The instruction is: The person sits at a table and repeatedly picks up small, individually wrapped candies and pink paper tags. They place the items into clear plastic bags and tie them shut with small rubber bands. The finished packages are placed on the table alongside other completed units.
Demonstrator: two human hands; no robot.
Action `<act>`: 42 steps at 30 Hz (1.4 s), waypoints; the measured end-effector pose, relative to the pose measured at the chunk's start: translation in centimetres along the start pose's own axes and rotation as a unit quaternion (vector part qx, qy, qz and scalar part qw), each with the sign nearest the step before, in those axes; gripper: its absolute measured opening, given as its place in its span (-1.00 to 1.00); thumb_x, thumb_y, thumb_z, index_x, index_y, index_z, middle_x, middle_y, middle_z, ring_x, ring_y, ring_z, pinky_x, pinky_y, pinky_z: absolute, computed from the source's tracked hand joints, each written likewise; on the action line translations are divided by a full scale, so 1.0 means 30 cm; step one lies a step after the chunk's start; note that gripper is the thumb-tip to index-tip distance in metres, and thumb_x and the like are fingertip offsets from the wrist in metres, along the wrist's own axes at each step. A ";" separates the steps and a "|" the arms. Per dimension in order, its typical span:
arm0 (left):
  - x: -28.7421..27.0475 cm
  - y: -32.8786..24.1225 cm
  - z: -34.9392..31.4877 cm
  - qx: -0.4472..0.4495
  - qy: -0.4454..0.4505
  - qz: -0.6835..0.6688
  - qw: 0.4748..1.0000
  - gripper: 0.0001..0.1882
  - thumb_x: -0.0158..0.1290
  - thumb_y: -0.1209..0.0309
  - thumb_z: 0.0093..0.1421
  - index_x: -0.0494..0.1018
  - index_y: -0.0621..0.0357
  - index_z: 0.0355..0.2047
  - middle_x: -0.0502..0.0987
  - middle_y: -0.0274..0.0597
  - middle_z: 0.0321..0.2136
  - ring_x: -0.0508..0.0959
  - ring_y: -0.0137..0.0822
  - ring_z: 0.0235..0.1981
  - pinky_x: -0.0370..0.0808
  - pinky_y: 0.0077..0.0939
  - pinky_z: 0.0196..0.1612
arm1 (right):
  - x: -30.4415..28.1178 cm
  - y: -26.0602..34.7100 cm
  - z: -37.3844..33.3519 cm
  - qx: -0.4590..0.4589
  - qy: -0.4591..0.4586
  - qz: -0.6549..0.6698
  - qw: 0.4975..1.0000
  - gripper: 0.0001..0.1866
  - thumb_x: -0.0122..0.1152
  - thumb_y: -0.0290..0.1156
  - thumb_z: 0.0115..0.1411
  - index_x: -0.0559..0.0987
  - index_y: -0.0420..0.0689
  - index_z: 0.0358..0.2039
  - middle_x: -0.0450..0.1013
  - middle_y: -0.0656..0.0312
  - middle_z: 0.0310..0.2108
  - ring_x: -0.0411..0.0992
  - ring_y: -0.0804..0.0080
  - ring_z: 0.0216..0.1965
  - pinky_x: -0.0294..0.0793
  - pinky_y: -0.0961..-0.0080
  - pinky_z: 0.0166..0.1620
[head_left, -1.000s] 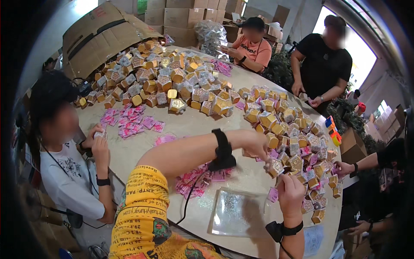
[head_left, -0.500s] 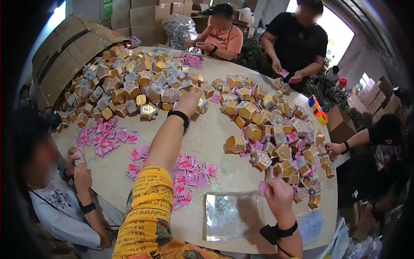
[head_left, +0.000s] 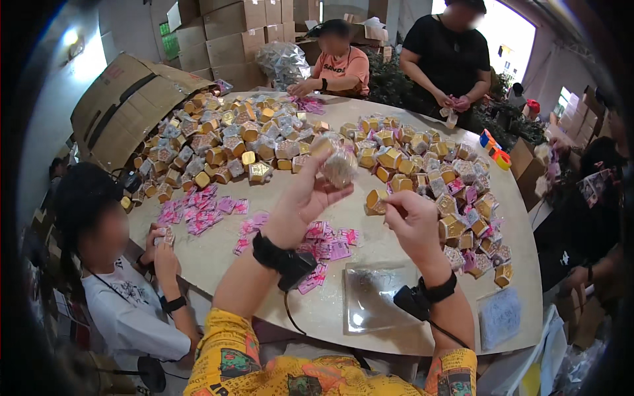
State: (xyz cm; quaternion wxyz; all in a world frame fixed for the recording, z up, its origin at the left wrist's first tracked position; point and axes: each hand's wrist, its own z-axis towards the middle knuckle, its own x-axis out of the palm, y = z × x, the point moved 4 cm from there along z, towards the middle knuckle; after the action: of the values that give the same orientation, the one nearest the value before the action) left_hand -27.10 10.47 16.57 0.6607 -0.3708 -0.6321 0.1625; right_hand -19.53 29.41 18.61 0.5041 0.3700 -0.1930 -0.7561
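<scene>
Raised over the middle of the table, my left hand grips a small ornament wrapped in clear plastic; its fingers curl round the left side and the rest lie below. My right hand is closed in a pinch to the right of it, apart from the ornament. Whatever those fingertips hold is too small or hidden to name. Just left of them a gold ornament lies on the table. Pink printed cards are spread below my left hand. A clear shallow plastic tray sits between my forearms.
A big pile of gold and white ornaments spills from a cardboard box. Another pile lies right, near tape rolls. A bag of clear bits lies at the right edge. Several co-workers surround the table.
My left hand has come back from the far pile with a wrapped ornament. My right hand has risen away from the tray's right side; the pink card in its fingers no longer shows.
</scene>
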 end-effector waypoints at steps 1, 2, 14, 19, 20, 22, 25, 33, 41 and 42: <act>-0.029 0.049 -0.034 -0.017 -0.013 -0.032 0.999 -0.58 0.03 0.14 0.20 0.36 0.15 -0.06 0.50 -0.06 -0.22 0.55 -0.15 -0.24 0.58 -0.18 -0.15 | 0.020 0.030 0.008 -0.017 0.016 -0.046 0.999 -0.94 0.18 -0.56 0.01 0.55 -0.26 -0.47 0.46 0.09 -0.57 0.45 0.31 -0.56 0.42 0.50 -0.45; -0.067 0.096 -0.042 -0.035 -0.025 -0.065 0.997 -0.58 -0.01 0.10 0.22 0.35 0.15 -0.07 0.50 -0.08 -0.24 0.55 -0.18 -0.26 0.58 -0.19 -0.17 | 0.034 0.042 0.009 -0.030 0.025 -0.058 0.998 -0.94 0.18 -0.55 0.00 0.55 -0.26 -0.47 0.46 0.08 -0.57 0.46 0.29 -0.55 0.42 0.47 -0.44; -0.213 0.290 -0.084 -0.149 -0.007 -0.175 0.973 -0.52 -0.27 0.02 0.30 0.40 0.16 -0.11 0.52 -0.08 -0.30 0.53 -0.20 -0.40 0.56 -0.37 -0.38 | 0.185 -0.027 -0.086 -0.057 0.123 -0.135 0.982 -0.89 0.18 -0.47 -0.04 0.52 -0.26 -0.54 0.44 -0.01 -0.56 0.45 0.06 -0.48 0.43 0.28 -0.38; -0.213 0.293 -0.088 -0.150 -0.004 -0.162 0.975 -0.53 -0.27 0.02 0.30 0.42 0.13 -0.14 0.52 -0.13 -0.31 0.52 -0.24 -0.41 0.56 -0.42 -0.43 | 0.197 -0.020 -0.086 -0.050 0.133 -0.146 0.979 -0.86 0.19 -0.43 -0.04 0.52 -0.25 -0.55 0.44 -0.02 -0.55 0.45 0.03 -0.46 0.44 0.23 -0.33; -0.215 0.296 -0.085 -0.152 -0.005 -0.161 0.975 -0.53 -0.26 0.02 0.29 0.42 0.13 -0.15 0.52 -0.13 -0.31 0.52 -0.24 -0.41 0.56 -0.43 -0.44 | 0.194 -0.021 -0.083 -0.055 0.129 -0.149 0.979 -0.86 0.19 -0.43 -0.04 0.52 -0.25 -0.55 0.45 -0.01 -0.55 0.45 0.04 -0.46 0.44 0.23 -0.33; -0.218 0.302 -0.081 -0.147 -0.003 -0.159 0.976 -0.54 -0.26 0.02 0.29 0.43 0.13 -0.15 0.53 -0.14 -0.32 0.53 -0.24 -0.40 0.56 -0.43 -0.44 | 0.192 -0.023 -0.083 -0.057 0.129 -0.151 0.978 -0.87 0.18 -0.43 -0.04 0.52 -0.25 -0.55 0.45 -0.01 -0.55 0.45 0.04 -0.46 0.45 0.23 -0.33; -0.231 0.312 -0.070 -0.141 0.014 -0.154 0.978 -0.53 -0.26 0.02 0.29 0.43 0.13 -0.16 0.53 -0.13 -0.31 0.54 -0.23 -0.38 0.57 -0.43 -0.44 | 0.195 -0.027 -0.083 -0.048 0.136 -0.154 0.978 -0.87 0.17 -0.44 -0.04 0.52 -0.25 -0.56 0.45 0.00 -0.55 0.46 0.05 -0.46 0.45 0.24 -0.33; -0.237 0.317 -0.067 -0.137 -0.013 -0.148 0.979 -0.51 -0.21 -0.04 0.28 0.41 0.11 -0.13 0.53 -0.13 -0.29 0.55 -0.23 -0.35 0.57 -0.41 -0.43 | 0.201 -0.051 -0.087 -0.060 0.127 -0.150 0.979 -0.91 0.18 -0.51 -0.06 0.54 -0.28 -0.54 0.45 -0.01 -0.57 0.46 0.07 -0.51 0.44 0.31 -0.41; -0.217 0.321 -0.074 -0.109 -0.067 -0.107 0.986 -0.51 -0.07 -0.08 0.20 0.40 0.10 -0.18 0.51 -0.19 -0.33 0.51 -0.28 -0.38 0.51 -0.37 -0.43 | 0.190 -0.066 -0.088 -0.044 0.136 -0.161 0.977 -0.88 0.16 -0.47 -0.05 0.51 -0.26 -0.59 0.44 -0.05 -0.57 0.45 0.00 -0.47 0.45 0.21 -0.34; -0.216 0.323 -0.074 -0.110 -0.063 -0.108 0.986 -0.52 -0.07 -0.08 0.21 0.40 0.09 -0.18 0.51 -0.19 -0.33 0.51 -0.28 -0.38 0.50 -0.36 -0.43 | 0.191 -0.068 -0.088 -0.043 0.140 -0.163 0.976 -0.88 0.16 -0.46 -0.05 0.51 -0.26 -0.59 0.44 -0.05 -0.57 0.45 0.00 -0.47 0.45 0.20 -0.33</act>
State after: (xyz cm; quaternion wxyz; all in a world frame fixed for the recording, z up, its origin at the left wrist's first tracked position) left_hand -23.47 11.92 5.36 0.5882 -0.3598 -0.7231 0.0422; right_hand -20.05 25.27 13.44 0.4114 0.4768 -0.0244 -0.7765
